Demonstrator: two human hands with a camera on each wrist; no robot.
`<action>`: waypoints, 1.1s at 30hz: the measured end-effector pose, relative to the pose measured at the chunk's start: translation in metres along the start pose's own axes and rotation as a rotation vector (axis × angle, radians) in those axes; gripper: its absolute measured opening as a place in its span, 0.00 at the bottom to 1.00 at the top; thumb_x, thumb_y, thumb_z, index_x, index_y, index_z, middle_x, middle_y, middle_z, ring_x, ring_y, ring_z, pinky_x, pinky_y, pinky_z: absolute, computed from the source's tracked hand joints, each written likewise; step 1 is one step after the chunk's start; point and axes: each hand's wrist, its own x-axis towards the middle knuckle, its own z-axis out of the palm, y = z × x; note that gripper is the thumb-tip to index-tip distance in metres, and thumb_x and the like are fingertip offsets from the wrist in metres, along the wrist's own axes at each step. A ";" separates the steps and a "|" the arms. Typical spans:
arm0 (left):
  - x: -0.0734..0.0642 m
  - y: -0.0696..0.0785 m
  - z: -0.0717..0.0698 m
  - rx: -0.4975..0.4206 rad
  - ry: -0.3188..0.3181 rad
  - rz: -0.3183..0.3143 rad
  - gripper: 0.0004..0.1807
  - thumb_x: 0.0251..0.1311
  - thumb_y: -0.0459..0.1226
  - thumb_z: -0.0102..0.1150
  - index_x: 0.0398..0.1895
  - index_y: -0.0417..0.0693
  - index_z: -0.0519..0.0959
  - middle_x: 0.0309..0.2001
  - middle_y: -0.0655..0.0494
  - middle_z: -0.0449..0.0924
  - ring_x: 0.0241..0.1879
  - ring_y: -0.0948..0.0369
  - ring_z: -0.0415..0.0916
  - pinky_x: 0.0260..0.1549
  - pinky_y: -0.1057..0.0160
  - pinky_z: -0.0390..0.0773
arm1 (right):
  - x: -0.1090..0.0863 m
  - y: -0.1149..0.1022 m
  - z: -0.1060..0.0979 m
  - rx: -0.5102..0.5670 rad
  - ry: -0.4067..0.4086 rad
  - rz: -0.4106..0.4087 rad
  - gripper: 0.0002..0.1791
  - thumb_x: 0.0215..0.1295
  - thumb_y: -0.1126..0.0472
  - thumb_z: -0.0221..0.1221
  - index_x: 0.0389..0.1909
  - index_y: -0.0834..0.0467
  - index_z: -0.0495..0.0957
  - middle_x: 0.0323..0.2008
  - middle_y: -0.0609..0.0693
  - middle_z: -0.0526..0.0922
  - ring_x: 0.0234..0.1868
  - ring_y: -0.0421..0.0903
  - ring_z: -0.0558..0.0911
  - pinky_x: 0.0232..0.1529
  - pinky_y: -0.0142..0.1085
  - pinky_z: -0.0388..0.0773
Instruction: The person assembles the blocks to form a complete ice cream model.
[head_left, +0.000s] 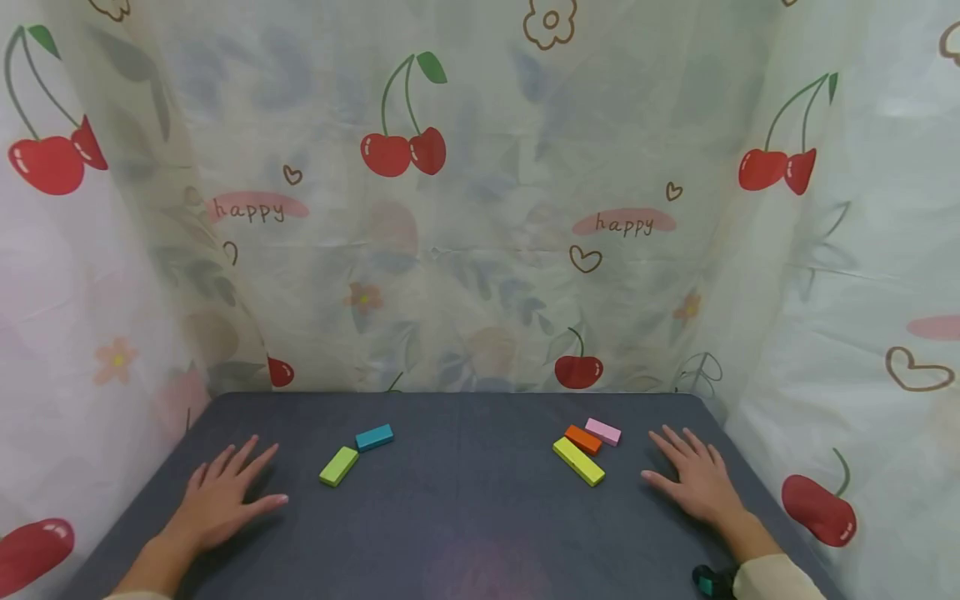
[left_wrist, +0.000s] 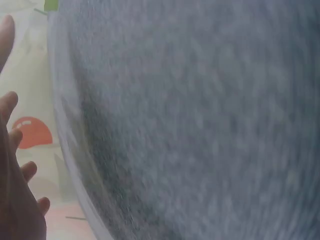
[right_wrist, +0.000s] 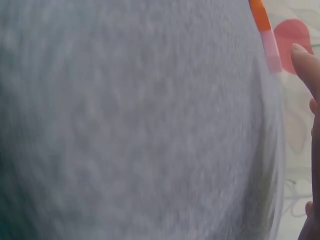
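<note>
My left hand [head_left: 219, 500] is at the left of the dark table, fingers spread and straight, holding nothing. Nearest to it lies a light green block [head_left: 339, 466], with a blue block [head_left: 374, 437] just behind and to its right. At the right side my right hand [head_left: 696, 479] also has its fingers spread and holds nothing. To its left are a yellow block [head_left: 578, 462], an orange block [head_left: 583, 439] and a pink block [head_left: 603, 431], lying close together. The right wrist view catches the orange block [right_wrist: 260, 15] and the pink block [right_wrist: 271, 51] near the thumb.
The dark grey table [head_left: 450, 517] has rounded far corners. A curtain [head_left: 480, 200] printed with cherries and hearts hangs behind it and along both sides. By the right sleeve sits a black strapped device [head_left: 712, 582].
</note>
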 end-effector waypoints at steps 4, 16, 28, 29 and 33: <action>0.001 0.006 0.002 0.017 0.003 0.004 0.48 0.54 0.69 0.55 0.73 0.53 0.62 0.72 0.37 0.53 0.65 0.31 0.51 0.52 0.25 0.49 | 0.001 -0.006 0.003 0.007 -0.004 -0.013 0.45 0.61 0.29 0.53 0.70 0.55 0.66 0.69 0.63 0.64 0.69 0.68 0.56 0.60 0.71 0.45; 0.006 0.022 0.007 -0.098 -0.051 -0.010 0.47 0.52 0.67 0.59 0.68 0.45 0.69 0.66 0.34 0.64 0.59 0.29 0.61 0.43 0.25 0.61 | -0.004 -0.039 0.008 0.108 0.051 -0.091 0.38 0.61 0.39 0.62 0.68 0.55 0.70 0.65 0.59 0.71 0.67 0.64 0.63 0.59 0.68 0.54; 0.014 0.045 0.013 -0.231 -0.014 -0.053 0.34 0.55 0.56 0.66 0.60 0.45 0.78 0.57 0.41 0.77 0.56 0.38 0.70 0.49 0.32 0.64 | -0.002 -0.067 0.013 0.228 0.066 -0.182 0.33 0.60 0.47 0.67 0.65 0.52 0.74 0.62 0.52 0.75 0.64 0.59 0.69 0.57 0.67 0.59; 0.015 0.048 0.014 -0.228 -0.001 -0.055 0.33 0.55 0.56 0.66 0.59 0.46 0.78 0.56 0.41 0.77 0.56 0.39 0.70 0.49 0.32 0.64 | -0.002 -0.069 0.013 0.231 0.066 -0.191 0.32 0.59 0.48 0.67 0.65 0.52 0.74 0.61 0.51 0.76 0.63 0.58 0.69 0.57 0.67 0.59; 0.020 0.058 0.016 -0.218 0.032 -0.077 0.32 0.54 0.56 0.67 0.56 0.46 0.80 0.53 0.43 0.79 0.54 0.39 0.70 0.49 0.33 0.63 | 0.001 -0.074 0.013 0.239 0.074 -0.233 0.29 0.58 0.52 0.69 0.62 0.52 0.77 0.59 0.49 0.78 0.63 0.58 0.70 0.57 0.66 0.60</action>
